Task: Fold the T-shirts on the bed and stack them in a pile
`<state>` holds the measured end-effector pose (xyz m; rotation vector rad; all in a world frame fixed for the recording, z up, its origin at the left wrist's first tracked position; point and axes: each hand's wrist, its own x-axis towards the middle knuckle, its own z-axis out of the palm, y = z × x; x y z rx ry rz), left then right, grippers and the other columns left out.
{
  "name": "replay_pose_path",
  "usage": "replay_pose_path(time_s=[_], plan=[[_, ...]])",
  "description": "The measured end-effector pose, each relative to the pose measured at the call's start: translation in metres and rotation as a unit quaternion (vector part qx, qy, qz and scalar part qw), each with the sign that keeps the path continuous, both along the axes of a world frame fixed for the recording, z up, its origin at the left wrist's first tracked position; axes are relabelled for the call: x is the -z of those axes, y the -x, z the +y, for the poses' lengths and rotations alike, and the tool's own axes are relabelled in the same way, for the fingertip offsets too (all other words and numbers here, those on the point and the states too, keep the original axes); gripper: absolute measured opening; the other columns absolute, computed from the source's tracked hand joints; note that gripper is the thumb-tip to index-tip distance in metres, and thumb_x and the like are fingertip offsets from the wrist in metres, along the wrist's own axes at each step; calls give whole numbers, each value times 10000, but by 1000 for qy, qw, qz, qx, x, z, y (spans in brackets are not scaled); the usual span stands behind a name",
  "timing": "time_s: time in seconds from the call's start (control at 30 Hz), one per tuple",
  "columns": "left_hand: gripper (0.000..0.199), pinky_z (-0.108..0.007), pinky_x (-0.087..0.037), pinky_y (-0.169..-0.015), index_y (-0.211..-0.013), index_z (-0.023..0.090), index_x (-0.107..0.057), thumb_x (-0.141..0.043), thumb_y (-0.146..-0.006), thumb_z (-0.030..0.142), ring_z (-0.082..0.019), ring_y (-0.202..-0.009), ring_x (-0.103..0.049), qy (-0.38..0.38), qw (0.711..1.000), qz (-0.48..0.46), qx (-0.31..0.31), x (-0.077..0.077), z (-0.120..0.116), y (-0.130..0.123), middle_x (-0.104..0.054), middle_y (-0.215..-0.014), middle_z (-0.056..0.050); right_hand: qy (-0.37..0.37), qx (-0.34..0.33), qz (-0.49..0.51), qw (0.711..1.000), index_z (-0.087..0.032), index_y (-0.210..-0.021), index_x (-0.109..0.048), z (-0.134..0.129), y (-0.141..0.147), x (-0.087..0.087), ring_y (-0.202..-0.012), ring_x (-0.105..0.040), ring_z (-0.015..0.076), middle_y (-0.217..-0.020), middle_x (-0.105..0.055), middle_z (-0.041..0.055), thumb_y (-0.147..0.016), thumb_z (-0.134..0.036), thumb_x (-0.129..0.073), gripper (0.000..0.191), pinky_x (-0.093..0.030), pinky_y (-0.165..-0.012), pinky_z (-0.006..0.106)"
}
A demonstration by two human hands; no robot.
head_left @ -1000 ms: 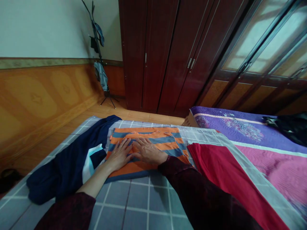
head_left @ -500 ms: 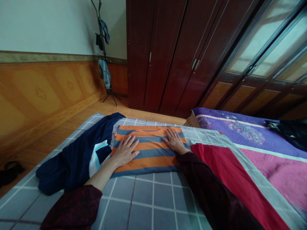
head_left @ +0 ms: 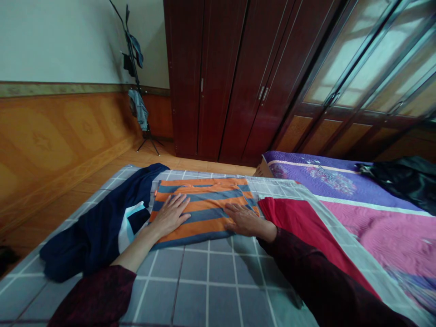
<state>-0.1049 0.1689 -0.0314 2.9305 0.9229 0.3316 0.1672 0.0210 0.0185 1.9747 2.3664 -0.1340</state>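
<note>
Across the bed, your grey checked bedcover (head_left: 204, 281) carries a bunched navy-and-white garment (head_left: 95, 236) on the left and a red cloth panel (head_left: 289, 218) on the right. Between them lies the orange-and-grey striped cloth (head_left: 204, 195), long axis across you, with your left hand (head_left: 169, 215) flat on it. Your right hand (head_left: 244, 221) rests at its right end, both hands' fingers (head_left: 180, 204) spread open, grasping nothing.

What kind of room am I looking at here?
It looks like a bedroom in a home: a quilted purple and pink bedcover, a tall dark wooden wardrobe, and a standing coat rack with clothes hanging on it.
</note>
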Motion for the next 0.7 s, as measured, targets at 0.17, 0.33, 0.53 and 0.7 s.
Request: replay_pose_path(time_s=[0.17,0.33,0.53,0.7], plan=[[510,-417,-224,-1115,-1383,192,-406,-407,-930,425,-238,-1344,-341,44,993,1,108,-21,-18,-45,-425,-1439,-85,0,20,15,1000,-154,-1377,-436,-46,4,7,-1312,-356,331,-1458,-356,156,-891,-484,-473,589,-366,-1016,484],[466,-371,-245,-1100,-1342,182,-456,-335,-954,411,-227,-1305,-396,68,988,21,134,-20,-7,-115,-473,-1398,-95,-83,80,18,993,-129,-1396,-411,-51,17,36,-1351,-270,360,-1479,-306,162,-895,-482,-463,614,-285,-1068,526],[529,-474,-186,-1113,-1416,204,-350,-312,-949,451,-275,-1393,-219,62,995,26,78,2,20,-157,-290,-1512,-88,-125,99,33,987,-158,-1403,-405,-52,21,57,-1367,-232,361,-1488,-289,143,-897,-489,-449,606,-272,-1072,545],[629,-538,-100,-1114,-1466,213,-248,-283,-935,548,-315,-1415,-120,56,998,30,28,13,21,-165,-195,-1542,-112,-127,94,40,987,-153,-1404,-403,-52,18,58,-1365,-228,370,-1485,-288,146,-874,-475,-496,627,-269,-1077,547]])
